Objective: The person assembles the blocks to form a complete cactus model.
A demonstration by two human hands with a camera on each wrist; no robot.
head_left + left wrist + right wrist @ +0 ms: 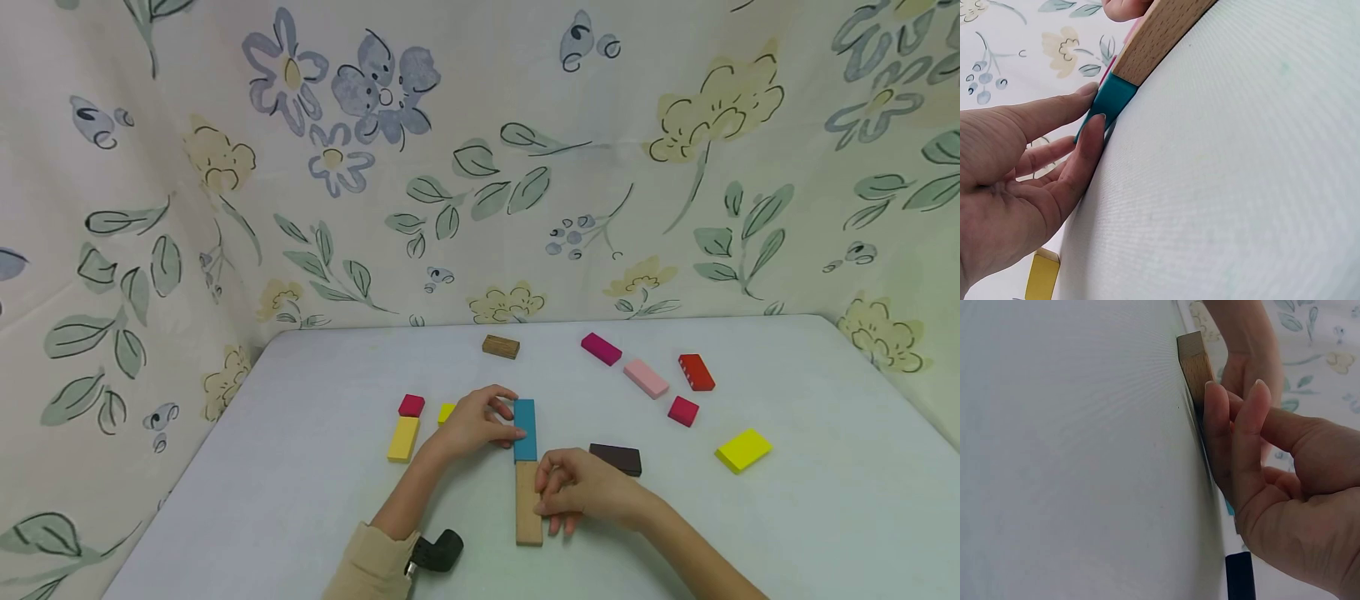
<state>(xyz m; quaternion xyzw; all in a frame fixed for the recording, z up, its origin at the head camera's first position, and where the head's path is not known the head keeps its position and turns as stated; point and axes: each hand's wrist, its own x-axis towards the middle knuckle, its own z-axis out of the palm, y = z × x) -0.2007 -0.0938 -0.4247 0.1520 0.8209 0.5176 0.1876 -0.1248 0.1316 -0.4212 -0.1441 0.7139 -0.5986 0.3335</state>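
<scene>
A blue block (527, 421) and a plain wooden block (528, 517) lie end to end in one line on the white table. My left hand (477, 421) pinches the blue block (1116, 99) with thumb and fingertips, near its far end. At the right edge of the wooden block (1196, 369) is my right hand (592, 490), its fingertips right at the side and some fingers extended over the table. The right hand covers most of that block in the right wrist view.
A dark block (617, 459) lies just behind the right hand. Left are a yellow block (403, 439) and a red one (411, 406). Farther back are a brown block (500, 347), a magenta block (601, 348), a pink block (646, 378) and a bright yellow block (743, 451).
</scene>
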